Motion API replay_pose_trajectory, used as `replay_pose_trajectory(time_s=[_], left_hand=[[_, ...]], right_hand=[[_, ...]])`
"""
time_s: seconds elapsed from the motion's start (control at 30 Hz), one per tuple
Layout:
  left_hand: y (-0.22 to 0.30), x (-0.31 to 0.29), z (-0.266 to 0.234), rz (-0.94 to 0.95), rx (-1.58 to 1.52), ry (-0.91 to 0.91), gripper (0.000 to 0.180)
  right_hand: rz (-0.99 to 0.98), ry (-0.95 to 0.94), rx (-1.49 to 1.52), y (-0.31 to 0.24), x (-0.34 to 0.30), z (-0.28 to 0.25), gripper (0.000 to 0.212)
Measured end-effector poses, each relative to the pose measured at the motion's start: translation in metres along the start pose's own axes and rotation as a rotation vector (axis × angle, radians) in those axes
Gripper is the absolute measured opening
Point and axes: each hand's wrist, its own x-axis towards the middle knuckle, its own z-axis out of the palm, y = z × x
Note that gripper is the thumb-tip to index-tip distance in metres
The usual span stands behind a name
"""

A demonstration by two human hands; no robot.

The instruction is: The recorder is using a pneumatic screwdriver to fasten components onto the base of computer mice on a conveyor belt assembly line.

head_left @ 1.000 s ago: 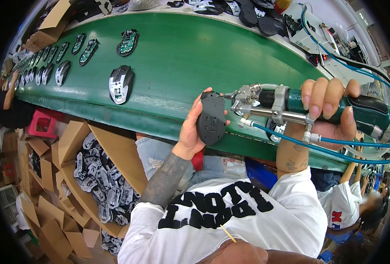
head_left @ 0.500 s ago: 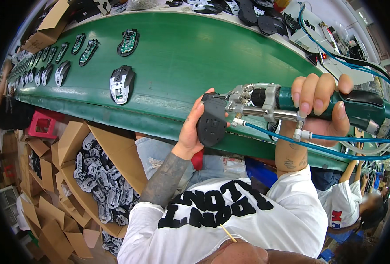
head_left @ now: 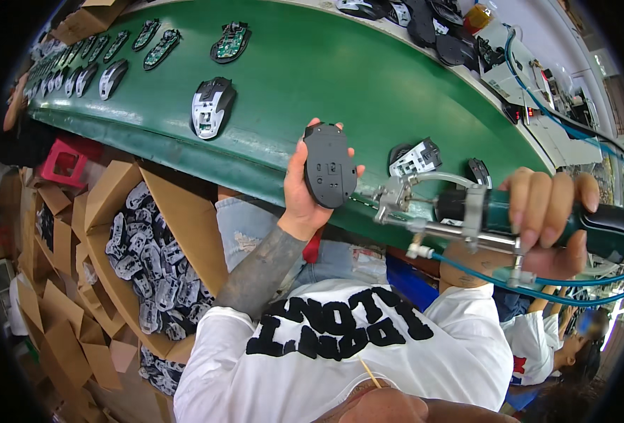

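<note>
My left hand (head_left: 299, 194) is closed around a dark grey computer mouse (head_left: 329, 166), its underside turned up. Wrapped round the green body of a power screwdriver (head_left: 496, 210) is my right hand (head_left: 548, 211). Blue air hoses (head_left: 572, 299) run from the tool's metal fittings. Its bit end lies close by the mouse's lower right side; whether they touch I cannot tell. Beyond the tool, a part-built white and black mouse (head_left: 416, 158) rests on the green belt (head_left: 312, 77), with another dark mouse piece (head_left: 478, 171) to its right.
Farther left on the belt are a white and black mouse (head_left: 212, 109), a mouse base with a green circuit board (head_left: 231, 44) and rows of similar ones. An open carton (head_left: 181, 215) of mouse shells (head_left: 157, 261) stands below left. A co-worker (head_left: 537, 345) sits at right.
The screwdriver has moved right and down, its bit end leaving the mouse's top end. My left hand has turned the mouse more upright. The view has shifted, showing more belt at right.
</note>
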Motion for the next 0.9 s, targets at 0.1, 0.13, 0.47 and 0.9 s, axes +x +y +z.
replay_pose_trajectory(time_s=[0.1, 0.13, 0.47, 0.9], left_hand=[[-0.002, 0.000, -0.001, 0.020, 0.054, -0.001, 0.047], [-0.002, -0.001, -0.002, 0.036, 0.070, 0.011, 0.048], [-0.002, 0.000, -0.002, 0.018, 0.058, 0.001, 0.047], [-0.004, 0.002, -0.002, 0.043, 0.068, 0.018, 0.043]], right_hand=[[0.093, -0.025, -0.053, 0.014, 0.000, 0.010, 0.037], [0.104, -0.049, -0.067, 0.017, 0.001, 0.010, 0.037], [0.127, -0.013, -0.095, 0.028, -0.001, 0.012, 0.038], [0.164, -0.006, -0.120, 0.029, -0.004, 0.014, 0.030]])
